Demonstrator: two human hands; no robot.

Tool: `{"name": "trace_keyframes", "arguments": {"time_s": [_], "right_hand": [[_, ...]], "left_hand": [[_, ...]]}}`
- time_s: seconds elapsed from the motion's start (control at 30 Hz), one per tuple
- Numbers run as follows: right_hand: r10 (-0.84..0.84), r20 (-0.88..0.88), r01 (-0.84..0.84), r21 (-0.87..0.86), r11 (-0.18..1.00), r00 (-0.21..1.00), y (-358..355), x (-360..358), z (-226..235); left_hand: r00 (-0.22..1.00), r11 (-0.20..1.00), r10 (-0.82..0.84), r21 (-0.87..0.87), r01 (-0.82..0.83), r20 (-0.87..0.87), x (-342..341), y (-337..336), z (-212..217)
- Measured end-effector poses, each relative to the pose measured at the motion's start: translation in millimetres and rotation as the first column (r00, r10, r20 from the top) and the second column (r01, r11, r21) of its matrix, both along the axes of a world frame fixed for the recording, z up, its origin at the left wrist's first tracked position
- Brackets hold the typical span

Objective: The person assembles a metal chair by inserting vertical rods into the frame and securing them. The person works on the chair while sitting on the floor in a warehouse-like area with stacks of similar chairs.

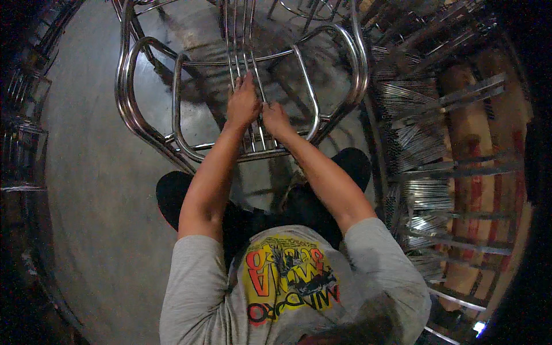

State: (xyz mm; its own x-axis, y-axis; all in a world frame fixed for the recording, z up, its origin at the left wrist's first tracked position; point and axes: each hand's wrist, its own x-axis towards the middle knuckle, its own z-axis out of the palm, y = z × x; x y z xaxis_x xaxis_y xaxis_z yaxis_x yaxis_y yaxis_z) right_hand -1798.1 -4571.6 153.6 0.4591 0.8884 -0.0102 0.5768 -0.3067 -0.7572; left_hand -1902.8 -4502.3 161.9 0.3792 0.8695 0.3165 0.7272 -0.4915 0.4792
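Note:
A shiny chair frame [359, 86] of bent metal tubes is in front of my knees. Several thin metal rods [231, 34] run side by side through its middle, crossing the curved tube at the far side and reaching the near cross tube [261, 155]. My left hand [244, 100] is closed over the rods inside the frame, its fingers pointing away from me. Just to its right and slightly nearer, my right hand [276, 119] is closed on the rightmost rod. The fingertips of both hands are partly hidden.
On the right, bundles of metal rods [422, 144] are stacked beside brown cardboard [468, 123] and long metal bars [460, 169]. More metal frames [23, 144] stand along the left edge. Another tube frame [310, 8] is at the far side on the grey floor [98, 172].

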Motion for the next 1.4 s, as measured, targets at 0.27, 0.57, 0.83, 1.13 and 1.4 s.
{"name": "trace_keyframes", "arguments": {"time_s": [0.27, 0.57, 0.83, 1.13, 1.4], "right_hand": [[0.206, -0.036, -0.209, -0.146, 0.967, 0.978, -2.8, -1.5, 6.0], [0.727, 0.214, -0.474, -0.633, 0.612, 0.653, -29.5, 4.7, 76.1], [-0.314, 0.191, 0.155, 0.57, 0.807, 0.93, -69.4, 183.4, 138.3], [-0.302, 0.552, 0.477, -0.206, 0.854, 0.778, -80.9, 442.4, 34.8], [-0.235, 0.583, 0.403, -0.175, 0.898, 0.777, -30.7, 456.7, -1.6]], "left_hand": [[0.997, 0.999, 0.001, 0.035, 0.002, -0.08, 3.1, 0.0, 3.4], [0.992, 0.998, -0.028, -0.067, 0.02, -0.126, -0.2, 2.2, 10.1], [0.972, 0.992, -0.036, -0.125, 0.007, -0.233, -0.4, 4.1, 12.4], [0.965, 0.993, -0.01, -0.115, -0.02, -0.262, 4.0, 0.9, 18.2], [0.981, 0.987, -0.038, -0.162, 0.006, -0.192, 6.1, -1.7, 29.7]]}}
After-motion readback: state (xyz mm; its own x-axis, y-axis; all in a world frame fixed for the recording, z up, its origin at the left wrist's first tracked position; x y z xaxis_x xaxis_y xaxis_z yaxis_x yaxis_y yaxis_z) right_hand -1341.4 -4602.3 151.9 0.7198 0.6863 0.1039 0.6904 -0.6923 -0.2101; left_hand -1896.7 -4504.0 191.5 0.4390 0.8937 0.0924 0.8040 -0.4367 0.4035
